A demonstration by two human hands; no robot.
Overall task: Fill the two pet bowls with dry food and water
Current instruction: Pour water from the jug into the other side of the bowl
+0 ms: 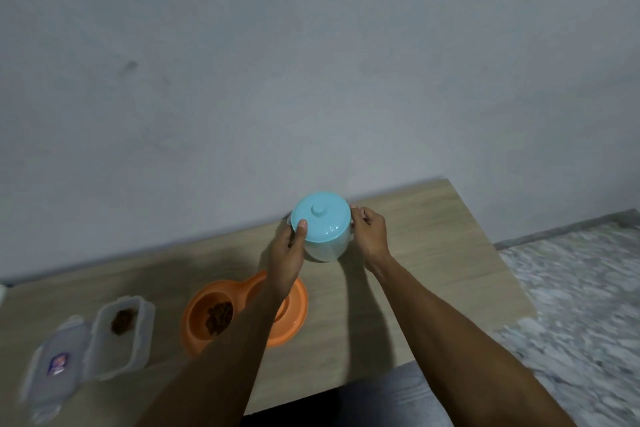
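Both hands hold a light blue jug (323,248) between them, at the far part of the table (433,270). I cannot tell if the jug stands on the table or is lifted a little.

Nearest to the person, at the left edge of the table, lies a clear plastic lid (52,364) with a small label on it. Just beside it, on its right, stands an open clear container (143,333) with a little brown dry food (122,321) at its bottom.

More to the middle is the orange double bowl (299,308). Its left compartment has a heap of dry food (219,317). Its right compartment is mostly hidden under the left forearm, so what is inside cannot be seen.

Behind the bowl, the left hand (285,253) grips the left side of the jug, with the thumb (300,230) lying on the edge of the blue jug lid (320,220), which sits closed on the jug. The right hand (369,236) is curled against the right side of the jug; the part that its fingers hold is hidden.

The table touches a grey wall (311,80). On the right, a speckled floor (571,288) shows.
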